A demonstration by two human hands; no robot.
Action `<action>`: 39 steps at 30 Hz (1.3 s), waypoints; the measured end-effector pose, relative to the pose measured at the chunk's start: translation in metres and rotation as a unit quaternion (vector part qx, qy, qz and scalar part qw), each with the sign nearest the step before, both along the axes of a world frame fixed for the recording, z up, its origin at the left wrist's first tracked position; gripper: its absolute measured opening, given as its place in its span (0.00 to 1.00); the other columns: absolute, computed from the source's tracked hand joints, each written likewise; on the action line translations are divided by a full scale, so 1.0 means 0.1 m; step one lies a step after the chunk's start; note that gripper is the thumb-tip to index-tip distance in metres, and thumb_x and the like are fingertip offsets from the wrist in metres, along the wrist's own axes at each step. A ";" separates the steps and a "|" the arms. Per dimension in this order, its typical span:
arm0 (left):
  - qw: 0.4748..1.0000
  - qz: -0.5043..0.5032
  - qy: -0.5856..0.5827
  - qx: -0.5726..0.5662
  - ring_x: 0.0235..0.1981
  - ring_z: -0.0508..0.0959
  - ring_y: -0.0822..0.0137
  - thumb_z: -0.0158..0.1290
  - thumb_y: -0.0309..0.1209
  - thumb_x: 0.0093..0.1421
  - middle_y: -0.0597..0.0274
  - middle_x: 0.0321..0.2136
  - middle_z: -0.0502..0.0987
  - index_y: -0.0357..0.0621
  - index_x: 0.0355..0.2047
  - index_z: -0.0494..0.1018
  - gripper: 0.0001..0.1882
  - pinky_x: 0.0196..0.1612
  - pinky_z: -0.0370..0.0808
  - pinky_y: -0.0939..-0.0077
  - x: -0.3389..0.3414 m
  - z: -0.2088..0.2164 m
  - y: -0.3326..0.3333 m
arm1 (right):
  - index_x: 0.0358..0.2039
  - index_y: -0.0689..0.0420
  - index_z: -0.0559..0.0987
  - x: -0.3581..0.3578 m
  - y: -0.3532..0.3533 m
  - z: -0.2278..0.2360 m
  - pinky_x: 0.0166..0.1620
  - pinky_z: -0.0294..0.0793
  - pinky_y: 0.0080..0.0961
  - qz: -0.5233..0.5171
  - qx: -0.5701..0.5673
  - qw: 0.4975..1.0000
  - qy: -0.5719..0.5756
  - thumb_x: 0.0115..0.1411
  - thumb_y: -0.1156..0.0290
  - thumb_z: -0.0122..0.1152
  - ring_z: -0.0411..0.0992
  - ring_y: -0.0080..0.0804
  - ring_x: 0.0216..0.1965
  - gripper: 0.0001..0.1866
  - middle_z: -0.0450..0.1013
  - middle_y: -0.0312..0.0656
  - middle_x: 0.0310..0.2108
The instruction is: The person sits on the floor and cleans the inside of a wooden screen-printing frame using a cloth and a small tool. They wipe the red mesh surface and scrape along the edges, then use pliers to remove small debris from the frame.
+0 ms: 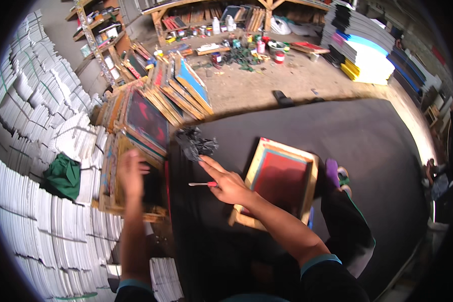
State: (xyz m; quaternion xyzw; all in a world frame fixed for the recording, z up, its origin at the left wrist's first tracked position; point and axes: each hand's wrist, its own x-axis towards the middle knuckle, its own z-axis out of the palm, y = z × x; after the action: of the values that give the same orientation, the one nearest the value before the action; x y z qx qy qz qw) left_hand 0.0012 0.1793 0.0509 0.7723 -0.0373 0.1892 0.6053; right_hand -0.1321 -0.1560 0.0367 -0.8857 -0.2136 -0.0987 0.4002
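Note:
My left hand (132, 173) is blurred by motion over a row of wooden screen frames (148, 121); its fingers look apart and nothing shows in them. My right hand (230, 187) holds a small tool (201, 184) with a red handle and a thin metal end, pinched beneath the fingers. Its index finger stretches toward a crumpled black plastic bag (196, 143) on the black-covered surface (337, 131); whether they touch I cannot tell. Under my right forearm lies a wooden screen frame (282, 176) with a red mesh and a blue-grey border, tilted on the black surface.
Tied stacks of white sheets (50, 226) fill the left side, a green cloth (63, 176) on them. Paint pots and bottles (259, 48) stand across the back floor. Foam sheets (360, 45) are piled at the back right. A foot in a purple sock (332, 172) rests beside the screen frame.

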 end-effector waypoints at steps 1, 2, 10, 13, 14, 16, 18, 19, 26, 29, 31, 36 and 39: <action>0.972 -0.085 0.172 -0.138 0.25 0.81 0.65 0.51 0.57 0.72 0.55 0.33 0.82 0.42 0.56 0.76 0.30 0.25 0.80 0.73 -0.24 -0.06 -0.50 | 0.76 0.58 0.59 -0.29 -0.05 0.01 0.50 0.83 0.46 -0.009 -0.019 0.999 0.049 0.57 0.78 0.63 0.79 0.54 0.53 0.46 0.49 0.41 0.80; 0.932 -0.161 0.276 -0.170 0.27 0.82 0.65 0.50 0.66 0.69 0.55 0.33 0.82 0.43 0.57 0.75 0.37 0.25 0.81 0.73 -0.39 0.02 -0.96 | 0.76 0.57 0.59 -0.51 -0.15 -0.10 0.46 0.84 0.45 -0.023 -0.029 0.999 0.023 0.58 0.77 0.63 0.80 0.52 0.50 0.45 0.50 0.40 0.80; 0.815 -0.314 0.418 -0.248 0.23 0.80 0.74 0.61 0.46 0.69 0.67 0.30 0.81 0.45 0.51 0.78 0.19 0.24 0.81 0.76 -1.73 -1.06 -2.13 | 0.75 0.50 0.63 -2.13 -0.51 -0.56 0.38 0.85 0.42 -0.099 -0.190 0.974 0.076 0.58 0.73 0.66 0.83 0.49 0.45 0.44 0.56 0.37 0.78; 0.801 -0.362 0.434 -0.198 0.23 0.80 0.75 0.62 0.44 0.69 0.66 0.30 0.82 0.42 0.51 0.78 0.19 0.25 0.84 0.74 -1.99 -1.27 -2.25 | 0.75 0.48 0.64 -2.38 -0.61 -0.65 0.38 0.85 0.42 -0.116 -0.216 0.967 0.064 0.57 0.73 0.67 0.83 0.48 0.44 0.43 0.60 0.37 0.76; 0.803 -0.371 0.425 -0.193 0.24 0.81 0.74 0.63 0.41 0.68 0.65 0.31 0.83 0.42 0.50 0.78 0.18 0.26 0.84 0.75 -2.05 -1.34 -2.24 | 0.71 0.49 0.71 -2.43 -0.60 -0.60 0.39 0.86 0.41 -0.125 -0.234 0.958 0.106 0.56 0.73 0.66 0.83 0.44 0.46 0.39 0.65 0.37 0.74; 0.813 -0.352 0.412 -0.211 0.27 0.84 0.72 0.63 0.37 0.67 0.64 0.34 0.84 0.42 0.49 0.79 0.15 0.28 0.85 0.75 -2.16 -1.48 -2.25 | 0.67 0.50 0.75 -2.56 -0.67 -0.73 0.43 0.86 0.40 -0.129 -0.142 0.977 0.093 0.56 0.72 0.66 0.83 0.43 0.47 0.35 0.68 0.37 0.71; 0.816 -0.328 0.416 -0.231 0.30 0.86 0.71 0.64 0.34 0.65 0.65 0.35 0.85 0.45 0.49 0.79 0.14 0.32 0.86 0.71 -2.20 -1.58 -2.26 | 0.59 0.51 0.82 -2.62 -0.72 -0.89 0.49 0.84 0.38 -0.173 -0.019 0.984 0.040 0.56 0.72 0.68 0.82 0.43 0.50 0.27 0.74 0.39 0.64; 0.812 -0.323 0.421 -0.241 0.32 0.86 0.70 0.65 0.32 0.63 0.64 0.38 0.84 0.46 0.48 0.79 0.14 0.36 0.87 0.69 -2.24 -1.62 -2.27 | 0.56 0.54 0.80 -2.59 -0.70 -0.90 0.46 0.83 0.39 -0.223 0.032 0.974 -0.030 0.57 0.69 0.73 0.82 0.47 0.47 0.25 0.75 0.44 0.57; 0.803 -0.312 0.408 -0.301 0.46 0.82 0.68 0.57 0.20 0.63 0.60 0.46 0.80 0.42 0.51 0.78 0.15 0.51 0.81 0.68 -2.45 -1.98 -2.45 | 0.53 0.61 0.76 -2.41 -0.92 -1.43 0.49 0.77 0.36 -0.436 0.182 0.875 0.108 0.56 0.62 0.82 0.77 0.39 0.45 0.30 0.76 0.45 0.44; 0.805 -0.291 0.404 -0.321 0.47 0.81 0.67 0.53 0.19 0.64 0.61 0.45 0.80 0.41 0.51 0.78 0.16 0.53 0.79 0.70 -2.45 -2.14 -2.54 | 0.39 0.63 0.81 -2.41 -1.19 -1.84 0.43 0.73 0.23 -0.420 0.314 0.829 0.193 0.61 0.71 0.77 0.71 0.21 0.34 0.13 0.76 0.32 0.30; 0.806 -0.276 0.405 -0.333 0.47 0.81 0.67 0.51 0.20 0.64 0.62 0.44 0.80 0.41 0.51 0.79 0.16 0.54 0.79 0.71 -2.42 -2.22 -2.54 | 0.33 0.61 0.83 -2.44 -1.30 -1.95 0.38 0.70 0.18 -0.462 0.405 0.775 0.149 0.65 0.74 0.73 0.66 0.14 0.30 0.06 0.73 0.25 0.25; 0.941 -0.287 0.173 0.046 0.42 0.80 0.68 0.56 0.29 0.70 0.61 0.43 0.80 0.38 0.49 0.78 0.11 0.45 0.77 0.71 -2.39 -2.52 -2.68 | 0.30 0.58 0.76 -2.51 -1.34 -1.97 0.36 0.67 0.18 -0.483 0.434 0.754 0.102 0.72 0.69 0.68 0.62 0.16 0.30 0.13 0.70 0.26 0.27; 0.951 -0.225 0.077 0.197 0.37 0.80 0.64 0.62 0.35 0.67 0.56 0.36 0.81 0.41 0.46 0.79 0.12 0.45 0.76 0.71 -2.55 -2.05 -2.96 | 0.26 0.56 0.67 -2.69 -1.38 -1.80 0.33 0.69 0.22 -0.490 0.335 0.796 0.117 0.72 0.67 0.66 0.61 0.17 0.29 0.20 0.66 0.29 0.24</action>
State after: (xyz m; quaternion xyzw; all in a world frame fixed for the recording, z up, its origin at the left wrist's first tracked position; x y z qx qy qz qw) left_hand -0.2536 -0.1162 -0.1543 0.8599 -0.2003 -0.0228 0.4690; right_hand -0.4012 -0.2940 -0.1432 -0.6876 0.3437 -0.2427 0.5917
